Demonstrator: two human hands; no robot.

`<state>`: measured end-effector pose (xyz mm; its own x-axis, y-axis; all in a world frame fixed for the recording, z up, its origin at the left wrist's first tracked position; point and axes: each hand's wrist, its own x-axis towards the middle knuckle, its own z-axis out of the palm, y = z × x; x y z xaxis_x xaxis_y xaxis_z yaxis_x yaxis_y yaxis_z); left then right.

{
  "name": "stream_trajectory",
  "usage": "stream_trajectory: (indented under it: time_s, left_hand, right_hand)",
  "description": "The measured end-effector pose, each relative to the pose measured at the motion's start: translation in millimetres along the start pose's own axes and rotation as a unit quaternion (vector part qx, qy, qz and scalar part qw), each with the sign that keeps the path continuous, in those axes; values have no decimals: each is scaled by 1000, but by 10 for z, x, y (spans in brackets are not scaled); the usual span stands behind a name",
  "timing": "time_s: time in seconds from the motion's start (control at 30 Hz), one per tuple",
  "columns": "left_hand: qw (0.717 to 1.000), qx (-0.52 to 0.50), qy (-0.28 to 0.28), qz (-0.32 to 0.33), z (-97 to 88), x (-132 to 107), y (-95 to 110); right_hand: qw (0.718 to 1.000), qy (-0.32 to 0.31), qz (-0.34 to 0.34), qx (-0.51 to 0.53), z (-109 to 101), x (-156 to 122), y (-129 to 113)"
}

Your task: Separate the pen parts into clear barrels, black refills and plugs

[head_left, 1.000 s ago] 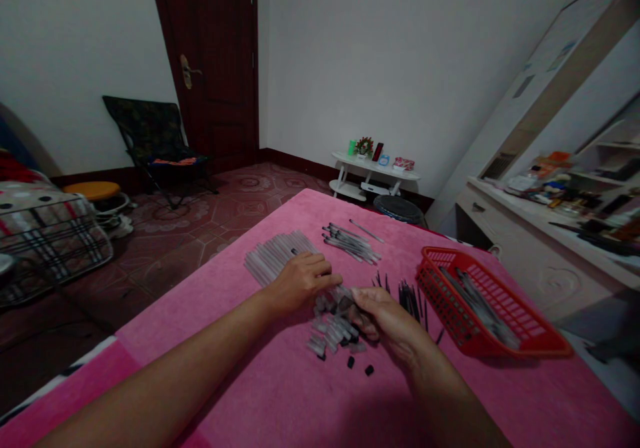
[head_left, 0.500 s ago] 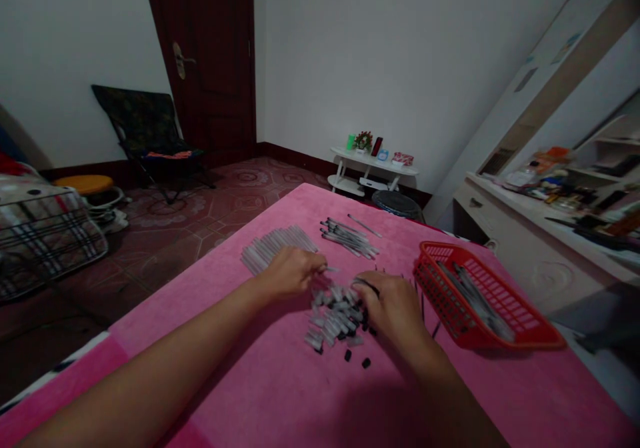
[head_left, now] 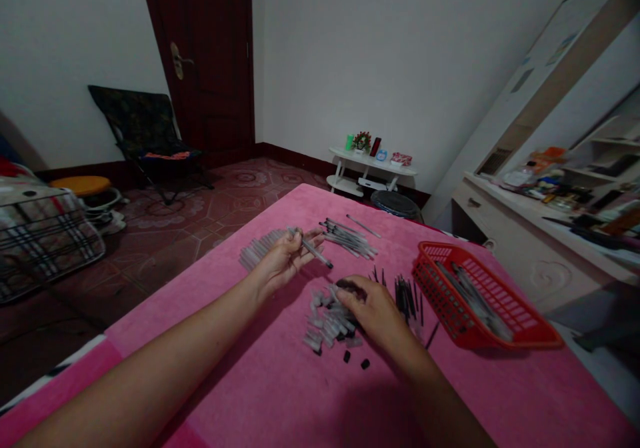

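Observation:
My left hand [head_left: 285,259] is raised a little above the pink table [head_left: 280,395] and grips a clear pen barrel [head_left: 314,252] that points right and down. Behind it lies a row of clear barrels [head_left: 257,249]. My right hand [head_left: 373,311] rests palm down on a heap of small pen caps [head_left: 327,320], its fingers curled round something dark that I cannot make out. Two loose black caps [head_left: 355,360] lie just in front of the heap.
Assembled pens [head_left: 349,238] lie in a pile at the far middle of the table. Thin black refills [head_left: 406,295] lie beside a red plastic basket [head_left: 520,328] holding more pens. A desk [head_left: 545,241] stands at the right, a folding chair [head_left: 145,141] by the door.
My left hand has lifted off the table with a clear barrel and turned palm up. My right hand has slid slightly left over the cap heap.

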<state>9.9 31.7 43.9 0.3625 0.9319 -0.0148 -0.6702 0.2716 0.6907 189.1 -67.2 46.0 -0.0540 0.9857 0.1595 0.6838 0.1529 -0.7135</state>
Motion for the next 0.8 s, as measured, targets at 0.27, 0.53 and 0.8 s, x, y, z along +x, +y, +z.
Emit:
stream_trajectory:
  time_s: [0.27,0.53,0.8]
  left_hand:
    - [999,-18,-35,2,122,-118,-185]
    - [1000,-11,5,24,158,-158,-293]
    - [999,-3,18,31,146,-162,-317]
  right_hand:
    - [973,-7,68,220,92,11,-44]
    - [975,68,77,199,134,16,-14]
    - [984,65,67,149,129,1,-5]
